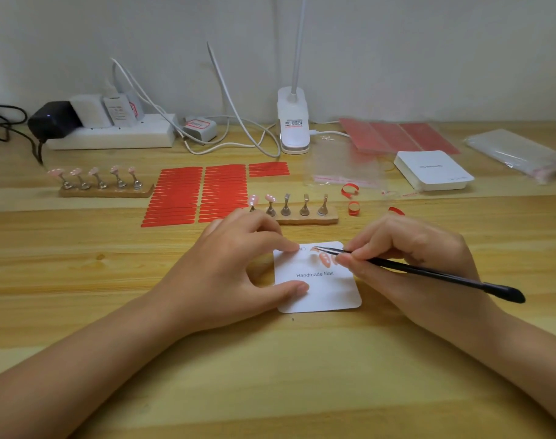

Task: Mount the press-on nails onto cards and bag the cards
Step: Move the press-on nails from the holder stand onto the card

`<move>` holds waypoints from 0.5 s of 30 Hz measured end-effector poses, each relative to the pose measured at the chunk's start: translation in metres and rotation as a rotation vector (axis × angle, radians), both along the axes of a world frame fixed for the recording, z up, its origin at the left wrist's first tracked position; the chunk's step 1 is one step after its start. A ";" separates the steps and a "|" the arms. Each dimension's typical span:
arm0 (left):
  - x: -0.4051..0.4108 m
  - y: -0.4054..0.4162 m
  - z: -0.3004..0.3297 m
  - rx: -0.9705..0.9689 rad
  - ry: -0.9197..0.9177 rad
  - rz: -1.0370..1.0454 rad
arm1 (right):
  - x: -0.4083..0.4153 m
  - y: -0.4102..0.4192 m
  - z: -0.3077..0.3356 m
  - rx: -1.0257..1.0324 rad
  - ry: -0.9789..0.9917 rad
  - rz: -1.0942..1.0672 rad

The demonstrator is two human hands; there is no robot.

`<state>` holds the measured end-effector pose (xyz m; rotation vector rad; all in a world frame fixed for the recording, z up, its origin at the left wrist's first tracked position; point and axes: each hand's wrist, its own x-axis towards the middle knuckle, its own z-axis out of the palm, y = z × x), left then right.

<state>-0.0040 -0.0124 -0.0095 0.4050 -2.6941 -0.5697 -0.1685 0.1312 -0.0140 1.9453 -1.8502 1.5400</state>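
A white card printed "Handmade Nail" lies on the wooden table in front of me. My left hand pins its left edge with the thumb and a fingertip. My right hand grips black tweezers whose tip touches the card near its top edge. Pink nails sit on the card under the tweezers. Behind my hands a wooden stand has two pink nails on its left pegs and three bare pegs. A second stand at the left carries several pink nails.
Red adhesive strips lie in sheets behind my left hand, with curled red backing pieces to the right. A clear bag, a stack of white cards, more bags, a clip lamp and a power strip line the back.
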 end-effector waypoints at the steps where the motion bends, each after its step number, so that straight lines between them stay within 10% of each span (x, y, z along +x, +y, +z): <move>1: 0.000 0.000 0.000 0.000 -0.002 0.001 | -0.001 -0.001 0.000 0.046 -0.034 -0.006; 15: 0.000 0.000 0.000 0.017 -0.013 0.009 | 0.000 0.000 0.001 -0.041 0.118 0.036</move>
